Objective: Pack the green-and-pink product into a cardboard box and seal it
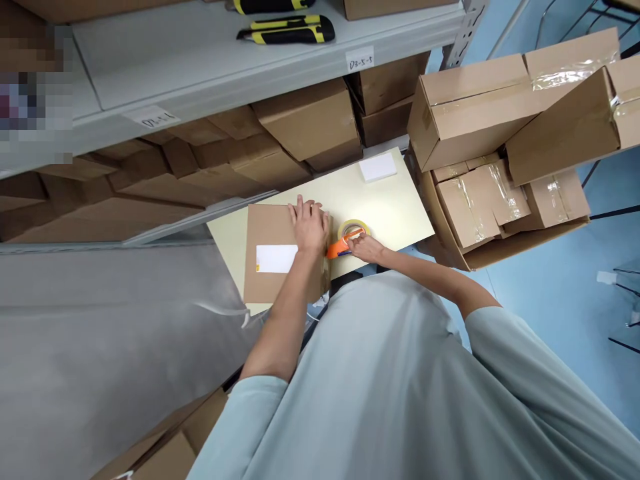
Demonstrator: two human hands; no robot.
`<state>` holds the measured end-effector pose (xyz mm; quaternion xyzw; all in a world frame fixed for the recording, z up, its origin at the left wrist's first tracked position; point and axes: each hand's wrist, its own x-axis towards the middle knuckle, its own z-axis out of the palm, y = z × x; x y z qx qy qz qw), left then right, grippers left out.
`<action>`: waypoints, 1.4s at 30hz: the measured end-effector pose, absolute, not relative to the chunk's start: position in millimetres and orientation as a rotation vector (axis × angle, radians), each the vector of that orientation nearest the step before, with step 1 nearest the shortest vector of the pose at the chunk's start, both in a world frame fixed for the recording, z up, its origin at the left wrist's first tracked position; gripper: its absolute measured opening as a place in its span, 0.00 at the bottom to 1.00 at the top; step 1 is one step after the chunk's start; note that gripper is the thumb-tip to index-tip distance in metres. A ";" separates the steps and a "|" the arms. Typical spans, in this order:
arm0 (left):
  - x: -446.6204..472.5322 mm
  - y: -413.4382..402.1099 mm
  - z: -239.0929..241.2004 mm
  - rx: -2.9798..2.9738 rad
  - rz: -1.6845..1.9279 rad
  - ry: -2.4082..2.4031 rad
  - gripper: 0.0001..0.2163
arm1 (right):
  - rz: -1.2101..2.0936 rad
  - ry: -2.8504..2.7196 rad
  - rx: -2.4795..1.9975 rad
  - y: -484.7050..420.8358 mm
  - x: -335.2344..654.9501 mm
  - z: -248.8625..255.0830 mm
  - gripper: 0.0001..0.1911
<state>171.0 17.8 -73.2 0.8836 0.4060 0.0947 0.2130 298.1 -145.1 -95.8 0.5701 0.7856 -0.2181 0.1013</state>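
Observation:
A closed brown cardboard box (270, 230) with a white label (277, 259) lies on a small pale yellow table (395, 207). My left hand (310, 223) rests flat on the box's top right edge, fingers stretched out. My right hand (367, 248) grips the orange tape dispenser (343, 245) with its clear tape roll (354, 229), held against the box's right side.
A white pad (378, 167) lies at the table's far end. Stacked cardboard boxes (500, 113) stand at the right, more fill the shelves (300, 127) behind the table. Two yellow-black utility knives (290, 30) lie on the grey upper shelf. Grey plastic sheeting (100, 333) covers the left.

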 end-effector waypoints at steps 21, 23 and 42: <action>159.6 -6.7 -78.1 2.495 0.246 0.905 0.17 | -0.681 2.078 1.799 -181.1 421.8 -61.6 0.25; 159.6 -8.1 -76.5 2.509 0.259 0.919 0.18 | -0.767 2.013 1.932 -162.4 402.0 -58.5 0.26; 176.4 4.5 -55.5 2.336 0.469 0.988 0.15 | -0.462 1.518 2.490 -76.8 350.5 8.1 0.27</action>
